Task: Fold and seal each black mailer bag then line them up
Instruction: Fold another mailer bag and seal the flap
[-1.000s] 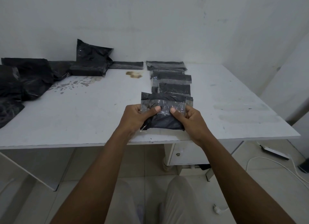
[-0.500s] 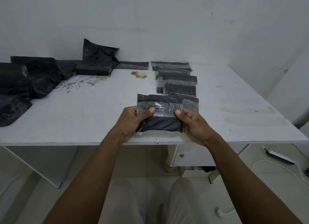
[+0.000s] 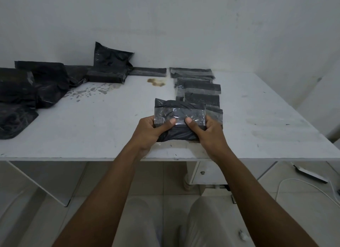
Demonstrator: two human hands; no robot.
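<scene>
From the head view, looking down, your two hands hold one folded black mailer bag (image 3: 179, 121) between them, just above the near edge of the white surface (image 3: 92, 136). Your left hand (image 3: 149, 131) grips its left side and your right hand (image 3: 211, 133) grips its right side; both thumbs press down on the shiny clear strip across the bag's front, fingers curled behind. Just beyond the bag, a row of sealed bags (image 3: 198, 89) runs toward the wall. A heap of unfolded black bags (image 3: 36, 84) lies at the surface's far left.
</scene>
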